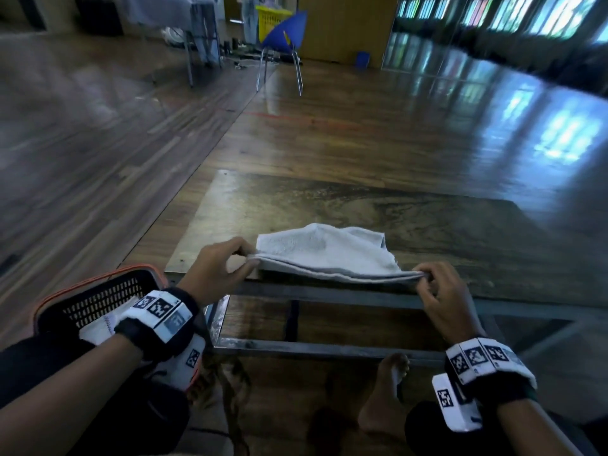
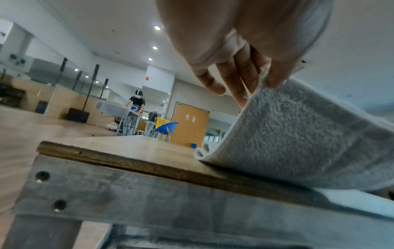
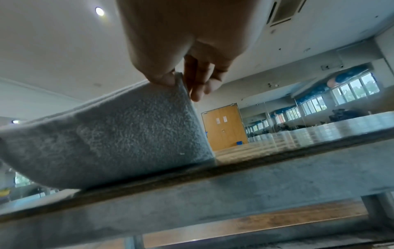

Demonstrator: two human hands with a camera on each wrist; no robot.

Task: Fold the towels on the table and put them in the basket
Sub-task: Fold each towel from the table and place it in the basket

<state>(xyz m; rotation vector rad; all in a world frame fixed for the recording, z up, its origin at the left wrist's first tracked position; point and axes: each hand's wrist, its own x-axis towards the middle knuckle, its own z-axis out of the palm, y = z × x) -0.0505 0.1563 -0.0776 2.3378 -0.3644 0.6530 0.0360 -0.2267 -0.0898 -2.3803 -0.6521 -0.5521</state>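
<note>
With one folded towel (image 1: 98, 327) already in the basket (image 1: 95, 292), my left hand (image 1: 215, 269) and right hand (image 1: 442, 292) pinch the near corners of the half-folded grey towel (image 1: 325, 255) on the desk (image 1: 362, 205).

The towel (image 1: 325, 255) is pale grey-white with a nubbly terry texture. The worktop (image 1: 427, 222) is mottled brown wood grain on a dull grey metal frame. The basket (image 1: 98, 297) is black mesh — orange at the rim — holding white cloth. Far off stands a blue chair (image 1: 283, 37).
</note>
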